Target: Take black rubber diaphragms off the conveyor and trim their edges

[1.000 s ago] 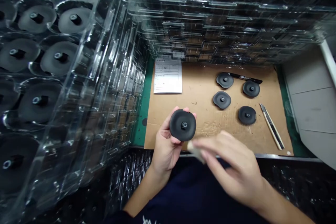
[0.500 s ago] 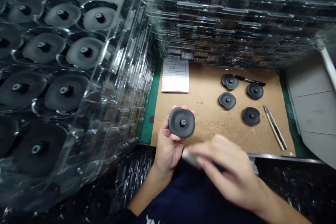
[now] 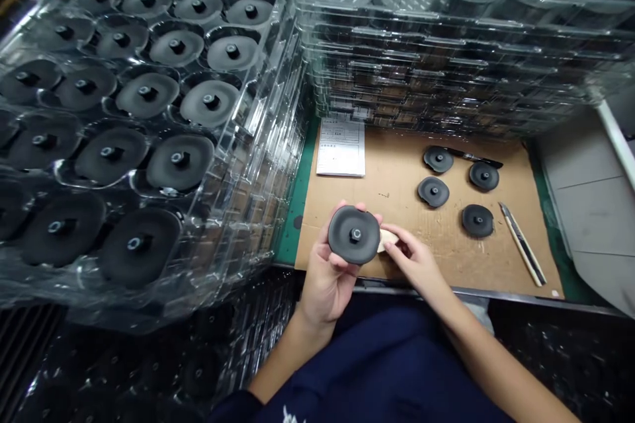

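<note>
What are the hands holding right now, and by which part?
The left hand cradles a black disc with a central metal stud from beneath, by its back and rim. The right hand pinches a small pale pad in its fingertips.

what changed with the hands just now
The right hand moved up, bringing the pale pad from below the black disc to its right edge. The left hand still holds the disc. The four discs and utility knife stayed put.

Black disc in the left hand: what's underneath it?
The left hand cradles it, above a cardboard sheet. The black disc's underside and the palm are covered from view.
</note>
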Demonstrator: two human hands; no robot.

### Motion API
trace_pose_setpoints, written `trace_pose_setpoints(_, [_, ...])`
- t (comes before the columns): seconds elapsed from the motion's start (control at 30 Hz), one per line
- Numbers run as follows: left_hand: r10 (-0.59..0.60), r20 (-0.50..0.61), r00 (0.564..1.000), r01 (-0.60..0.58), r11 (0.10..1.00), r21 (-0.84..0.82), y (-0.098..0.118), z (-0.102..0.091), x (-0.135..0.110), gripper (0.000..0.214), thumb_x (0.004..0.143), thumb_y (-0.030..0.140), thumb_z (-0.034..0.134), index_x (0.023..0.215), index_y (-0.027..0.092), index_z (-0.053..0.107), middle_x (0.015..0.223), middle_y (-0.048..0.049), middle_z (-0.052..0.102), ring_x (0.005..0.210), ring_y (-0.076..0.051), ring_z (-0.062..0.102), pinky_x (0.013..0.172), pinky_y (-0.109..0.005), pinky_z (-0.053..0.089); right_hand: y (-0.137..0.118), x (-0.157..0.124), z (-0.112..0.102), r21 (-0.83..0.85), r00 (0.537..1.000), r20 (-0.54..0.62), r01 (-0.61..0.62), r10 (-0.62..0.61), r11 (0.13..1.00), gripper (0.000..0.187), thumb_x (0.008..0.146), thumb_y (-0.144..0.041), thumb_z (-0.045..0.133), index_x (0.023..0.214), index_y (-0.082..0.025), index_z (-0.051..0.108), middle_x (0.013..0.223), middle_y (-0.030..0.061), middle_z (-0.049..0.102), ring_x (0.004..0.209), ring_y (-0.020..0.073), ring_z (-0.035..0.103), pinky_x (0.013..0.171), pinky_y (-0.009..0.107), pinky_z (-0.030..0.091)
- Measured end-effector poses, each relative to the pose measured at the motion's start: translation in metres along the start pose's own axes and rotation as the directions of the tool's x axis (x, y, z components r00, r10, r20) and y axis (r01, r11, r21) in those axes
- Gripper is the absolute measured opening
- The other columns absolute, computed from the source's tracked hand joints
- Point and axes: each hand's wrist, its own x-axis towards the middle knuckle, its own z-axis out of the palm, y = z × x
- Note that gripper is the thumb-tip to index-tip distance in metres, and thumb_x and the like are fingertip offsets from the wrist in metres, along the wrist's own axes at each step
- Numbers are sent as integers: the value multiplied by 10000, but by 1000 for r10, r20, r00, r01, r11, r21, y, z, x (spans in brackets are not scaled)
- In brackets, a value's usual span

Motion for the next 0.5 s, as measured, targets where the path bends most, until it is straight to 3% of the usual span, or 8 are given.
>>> trace_pose_setpoints(0.17, [-72,-24,997,72,997,-19,-4,4,-6,590,673,504,705,1205,308,540,1296,-48,537,1142,-293,553,990,-445,436,2,-9,-7,-17,997,-46,58,-58,998,430,853,-270,494,1277,-200,484,1233,131,468,605,86,497,625,287,512])
trace_pose_setpoints(0.3, [-94,25,995,94,996,-2,-9,11,-7,497,814,568,498,1260,351,474,1276,-46,550,1053,-282,610,935,-489,459,0,-16,-23,-6,995,-66,76,-76,997,366,864,-281,488,1220,-206,527,1210,117,483,619,93,504,603,271,511])
trace_pose_setpoints(0.4, [61,115,991,-87,968,234,-14,14,-5,523,860,488,483,1351,379,338,1277,-64,542,1062,-272,600,939,-483,443,1,-21,-31,15,996,-49,81,-81,997,308,872,-273,481,1158,-206,573,1182,106,523,633,102,527,584,258,503])
trace_pose_setpoints(0.43, [134,160,978,-185,912,365,-15,14,-5,614,843,420,550,1385,376,264,1277,-75,539,1098,-270,575,969,-479,415,2,-23,-32,22,996,-42,84,-83,996,295,873,-270,481,1142,-208,584,1176,102,536,642,106,538,584,256,501])
trace_pose_setpoints(0.5, [248,291,924,-378,694,612,-18,13,-3,885,759,227,684,1422,361,114,1267,-92,538,1162,-264,520,1020,-474,352,3,-27,-35,33,996,-32,86,-85,996,276,872,-268,484,1116,-212,600,1141,91,569,656,114,555,584,253,500])
